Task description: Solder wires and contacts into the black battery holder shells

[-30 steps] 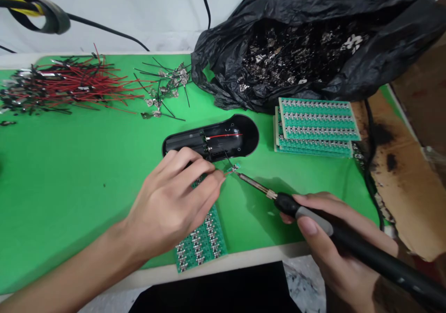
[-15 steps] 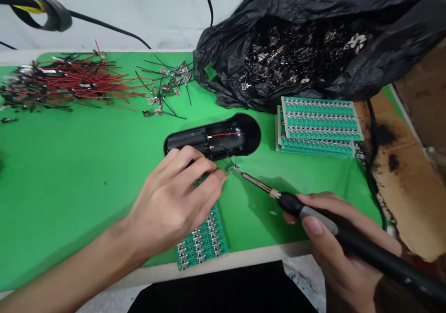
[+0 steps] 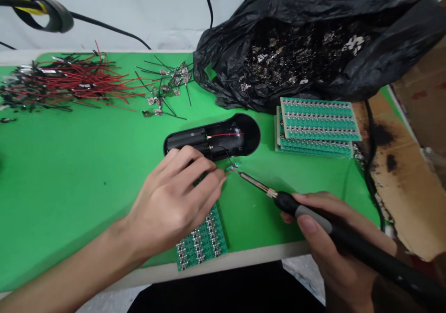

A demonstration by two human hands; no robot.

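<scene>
My left hand [image 3: 174, 199] rests over a black plastic battery housing [image 3: 212, 140], which lies open with a thin red wire [image 3: 225, 135] inside. Its fingertips pinch a tiny green circuit board [image 3: 232, 167] tethered by a thin dark wire running from the housing. My right hand [image 3: 334, 238] grips a black soldering iron [image 3: 289, 203], whose metal tip touches or nearly touches that tiny board. Beneath my left hand lies a green panel of circuit boards [image 3: 202, 238], partly hidden.
A stack of green board panels [image 3: 318, 127] sits on the green mat [image 3: 87, 164]. Beyond are red and black wires [image 3: 73, 83] and a black plastic bag [image 3: 313, 57] of metal pieces. Scorched cardboard [image 3: 400, 178] lies right.
The hands and soldering iron hold nearly the same pose. The whole view shifts slightly as my head moves.
</scene>
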